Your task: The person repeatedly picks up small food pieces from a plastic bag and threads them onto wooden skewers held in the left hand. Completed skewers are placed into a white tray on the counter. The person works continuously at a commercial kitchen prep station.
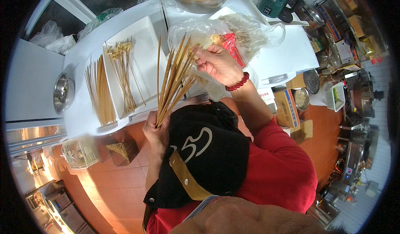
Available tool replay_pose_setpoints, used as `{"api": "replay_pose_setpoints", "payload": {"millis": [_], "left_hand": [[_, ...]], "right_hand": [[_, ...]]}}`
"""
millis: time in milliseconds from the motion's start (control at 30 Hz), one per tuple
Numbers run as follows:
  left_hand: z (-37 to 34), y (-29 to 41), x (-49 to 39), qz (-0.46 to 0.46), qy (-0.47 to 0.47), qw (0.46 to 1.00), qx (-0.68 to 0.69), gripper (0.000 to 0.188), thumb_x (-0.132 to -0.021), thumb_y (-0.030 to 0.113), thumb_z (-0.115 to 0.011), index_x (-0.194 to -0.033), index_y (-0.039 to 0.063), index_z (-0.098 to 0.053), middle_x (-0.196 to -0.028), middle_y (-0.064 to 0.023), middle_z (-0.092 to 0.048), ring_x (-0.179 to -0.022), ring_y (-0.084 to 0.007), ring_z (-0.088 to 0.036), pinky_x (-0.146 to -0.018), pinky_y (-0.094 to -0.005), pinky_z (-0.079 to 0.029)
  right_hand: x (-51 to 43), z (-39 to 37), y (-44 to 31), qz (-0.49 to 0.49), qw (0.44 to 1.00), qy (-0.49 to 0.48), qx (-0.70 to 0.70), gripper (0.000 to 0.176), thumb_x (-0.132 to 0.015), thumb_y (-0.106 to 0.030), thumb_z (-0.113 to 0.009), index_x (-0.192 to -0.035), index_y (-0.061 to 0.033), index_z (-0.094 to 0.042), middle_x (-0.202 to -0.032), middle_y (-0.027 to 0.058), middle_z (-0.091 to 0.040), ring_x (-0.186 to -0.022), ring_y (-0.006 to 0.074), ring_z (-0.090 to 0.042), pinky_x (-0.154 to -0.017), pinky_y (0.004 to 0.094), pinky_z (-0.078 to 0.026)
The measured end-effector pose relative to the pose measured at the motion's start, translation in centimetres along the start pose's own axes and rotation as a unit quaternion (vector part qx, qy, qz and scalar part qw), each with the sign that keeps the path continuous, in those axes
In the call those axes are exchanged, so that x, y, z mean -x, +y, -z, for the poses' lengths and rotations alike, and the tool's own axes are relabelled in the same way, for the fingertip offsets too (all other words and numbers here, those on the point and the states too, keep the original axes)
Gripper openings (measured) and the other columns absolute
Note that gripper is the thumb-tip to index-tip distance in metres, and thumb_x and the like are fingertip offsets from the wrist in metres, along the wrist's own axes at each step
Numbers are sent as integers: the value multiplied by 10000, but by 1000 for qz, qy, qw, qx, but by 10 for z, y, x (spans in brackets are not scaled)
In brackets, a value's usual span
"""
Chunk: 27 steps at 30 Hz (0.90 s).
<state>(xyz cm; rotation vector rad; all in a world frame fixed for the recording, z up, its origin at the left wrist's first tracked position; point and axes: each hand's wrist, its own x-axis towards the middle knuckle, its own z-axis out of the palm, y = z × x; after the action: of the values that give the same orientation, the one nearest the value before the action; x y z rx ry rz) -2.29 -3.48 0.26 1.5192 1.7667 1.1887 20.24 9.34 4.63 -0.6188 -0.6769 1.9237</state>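
A fanned bundle of thin wooden skewers rises from my left hand, which grips the lower ends at the table's front edge. My right hand, with a red bead bracelet at the wrist, pinches close to the upper ends; a small pale piece seems to be at its fingertips, partly hidden. Behind that hand lie clear plastic bags and a red-and-white packet. Left of the bundle, a white tray holds several skewers with pale yellowish food on their tips. Bare skewers lie beside the tray's left side.
A steel bowl of orange-brown liquid stands at the back, with a green mug to its right. A small metal bowl is at the far left. Cardboard boxes and a plastic crate stand below the table.
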Motion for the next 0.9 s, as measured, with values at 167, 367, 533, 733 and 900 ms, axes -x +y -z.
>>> {"api": "replay_pose_setpoints", "payload": {"millis": [167,367,533,733,900], "left_hand": [[-2,3,-2,0,7,1000,3,172,-727,136,-708,-824,18,-629,-710,-93,-600,-620,-152,-563,-597,-254,-445],[-7,-2,-3,17,2,997,71,122,-774,97,-682,-777,-5,-615,-674,-16,-595,-606,-77,-500,-562,-235,-435],[-2,4,-7,87,-19,976,200,106,-787,67,-660,-839,17,-582,-691,-10,-593,-567,-34,-474,-507,-193,-390],[3,13,-17,109,-31,953,280,104,-806,66,-634,-879,-4,-608,-641,-24,-597,-457,-6,-407,-399,-161,-298],[3,15,-21,161,-49,936,310,188,-858,207,-582,-835,22,-603,-642,-40,-586,-411,-31,-363,-378,-185,-279]], "right_hand": [[3,-4,13,-20,999,1,35,185,-826,-89,-601,-995,-13,-600,-864,19,-605,-703,86,-549,-643,221,-474],[3,-13,30,-52,996,-16,66,219,-815,-137,-625,-994,-12,-604,-849,17,-597,-725,77,-538,-657,222,-467],[0,20,7,48,949,-50,307,336,-833,-217,-606,-1096,-15,-548,-905,36,-604,-776,92,-564,-668,230,-486],[-60,123,-11,87,745,141,646,214,-801,-178,-589,-982,-68,-622,-945,124,-617,-780,223,-617,-685,326,-499],[-102,169,22,115,557,213,795,179,-795,-178,-521,-917,-95,-621,-929,150,-598,-878,302,-593,-742,400,-483]]}}
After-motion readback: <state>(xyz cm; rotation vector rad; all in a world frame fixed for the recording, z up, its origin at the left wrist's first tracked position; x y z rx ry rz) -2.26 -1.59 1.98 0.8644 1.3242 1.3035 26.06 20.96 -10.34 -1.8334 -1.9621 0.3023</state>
